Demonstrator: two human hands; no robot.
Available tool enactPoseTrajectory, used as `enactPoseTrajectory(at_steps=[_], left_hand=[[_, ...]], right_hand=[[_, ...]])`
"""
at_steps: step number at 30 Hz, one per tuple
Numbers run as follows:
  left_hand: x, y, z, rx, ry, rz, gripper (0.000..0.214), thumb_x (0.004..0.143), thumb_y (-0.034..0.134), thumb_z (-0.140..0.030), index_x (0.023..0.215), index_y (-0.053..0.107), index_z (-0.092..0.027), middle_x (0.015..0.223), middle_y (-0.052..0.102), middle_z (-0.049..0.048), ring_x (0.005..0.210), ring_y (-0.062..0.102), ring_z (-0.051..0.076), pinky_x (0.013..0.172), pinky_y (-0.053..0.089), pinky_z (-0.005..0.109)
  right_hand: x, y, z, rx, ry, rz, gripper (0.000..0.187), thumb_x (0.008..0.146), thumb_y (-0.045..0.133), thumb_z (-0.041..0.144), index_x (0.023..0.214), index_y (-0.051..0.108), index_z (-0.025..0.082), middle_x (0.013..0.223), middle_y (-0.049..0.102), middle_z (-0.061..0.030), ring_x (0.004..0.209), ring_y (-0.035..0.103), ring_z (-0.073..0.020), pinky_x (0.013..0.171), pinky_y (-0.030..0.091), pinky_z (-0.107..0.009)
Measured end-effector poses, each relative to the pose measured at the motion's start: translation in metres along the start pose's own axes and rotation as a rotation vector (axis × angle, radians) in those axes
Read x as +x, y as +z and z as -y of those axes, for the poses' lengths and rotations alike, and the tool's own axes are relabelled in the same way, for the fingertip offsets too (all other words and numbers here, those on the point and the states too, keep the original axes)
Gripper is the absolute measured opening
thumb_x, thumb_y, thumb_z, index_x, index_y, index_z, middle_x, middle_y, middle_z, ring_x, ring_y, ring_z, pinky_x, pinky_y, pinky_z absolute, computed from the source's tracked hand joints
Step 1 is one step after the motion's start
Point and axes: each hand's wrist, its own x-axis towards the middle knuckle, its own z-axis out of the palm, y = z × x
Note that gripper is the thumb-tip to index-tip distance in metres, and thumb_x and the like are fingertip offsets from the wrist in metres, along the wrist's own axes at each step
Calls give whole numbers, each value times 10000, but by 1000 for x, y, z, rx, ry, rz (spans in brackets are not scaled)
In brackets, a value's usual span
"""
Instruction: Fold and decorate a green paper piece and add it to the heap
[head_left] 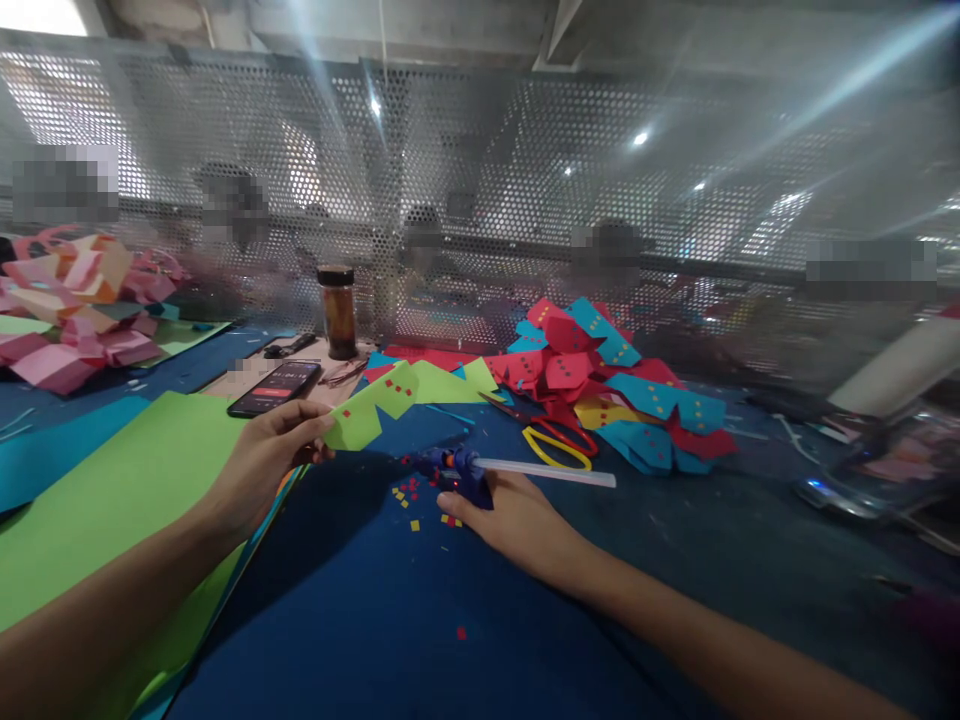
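My left hand (281, 450) pinches the near end of a light green paper strip (356, 418), which has notches and small red squares on it. Its far end stretches toward red paper pieces at the back. In my right hand (517, 515) is a blue glue gun (463, 478), fingers wrapped round its handle. A whitish glue stick (551, 472) juts out from its rear to the right. The nozzle points left, apart from the strip. Small yellow and red paper squares (415, 525) lie scattered on the blue table (360, 620) below the gun.
Scissors with red and yellow handles (559, 447) lie beyond the gun, beside a pile of red and blue paper pieces (645, 390). A phone (276, 388) and a brown jar (339, 312) stand back left. Green sheets (97, 510) lie left; a mesh screen (465, 150) rises behind.
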Motion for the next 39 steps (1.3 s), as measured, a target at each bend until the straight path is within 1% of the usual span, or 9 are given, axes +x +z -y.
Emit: enactPoseTrajectory(at_steps=[6, 13, 19, 23, 26, 29, 33, 37, 39], left_hand=[[-2, 1, 0, 0, 5, -11, 271, 671, 793, -352, 819, 675, -158, 704, 634, -22, 575, 551, 96, 577, 436, 226], [-2, 1, 0, 5, 3, 4, 274, 689, 785, -348, 848, 671, -155, 728, 637, -15, 588, 559, 97, 574, 438, 220], [-1, 0, 2, 18, 1, 20, 265, 707, 777, -352, 851, 660, -163, 725, 634, -27, 594, 562, 86, 587, 441, 210], [0, -1, 3, 26, -1, 26, 260, 717, 771, -357, 854, 660, -166, 724, 636, -29, 591, 559, 84, 588, 441, 209], [-1, -1, 3, 26, 0, 23, 267, 716, 771, -360, 863, 662, -165, 735, 638, -27, 593, 560, 84, 583, 438, 209], [-1, -1, 3, 27, -1, 23, 280, 713, 772, -366, 867, 662, -159, 735, 634, -23, 596, 559, 88, 588, 444, 213], [0, 0, 2, 19, 8, 21, 288, 700, 779, -370, 847, 661, -152, 741, 630, -16, 596, 554, 89, 572, 438, 210], [1, -1, 3, 14, 8, 12, 289, 700, 780, -370, 850, 657, -155, 734, 626, -19, 597, 557, 91, 583, 445, 212], [2, -3, 5, 21, 4, 16, 291, 709, 773, -374, 861, 657, -155, 735, 626, -18, 598, 559, 91, 587, 445, 212]], right_hand=[[1, 2, -2, -10, -19, -23, 335, 892, 546, 409, 1121, 664, 195, 1140, 696, -91, 1073, 614, -280, 916, 460, -402], [2, 2, 0, -36, -16, -15, 280, 886, 546, 394, 1018, 692, 194, 1033, 727, -95, 974, 649, -287, 847, 484, -408], [2, 2, 0, -52, -13, -9, 296, 891, 538, 411, 1023, 692, 195, 1054, 720, -95, 992, 646, -287, 846, 486, -400], [2, 3, -1, -39, -25, -10, 274, 896, 533, 416, 936, 704, 207, 973, 732, -75, 913, 659, -263, 820, 488, -387], [2, 3, -1, -37, -24, -5, 271, 900, 528, 409, 900, 707, 206, 952, 734, -72, 904, 659, -262, 820, 486, -388], [2, 2, 2, -46, 1, 13, 274, 898, 530, 403, 938, 708, 199, 968, 737, -80, 923, 660, -274, 830, 488, -399], [2, 1, 3, -55, 16, -11, 328, 884, 550, 402, 1103, 680, 194, 1112, 708, -99, 1058, 629, -297, 922, 465, -430], [-1, 1, 1, -1, 33, 2, 320, 899, 528, 413, 1073, 695, 202, 1109, 709, -85, 1069, 628, -286, 949, 457, -425], [-3, 1, -1, 32, 39, -5, 334, 901, 529, 419, 1102, 681, 199, 1129, 700, -88, 1086, 618, -287, 959, 452, -434]])
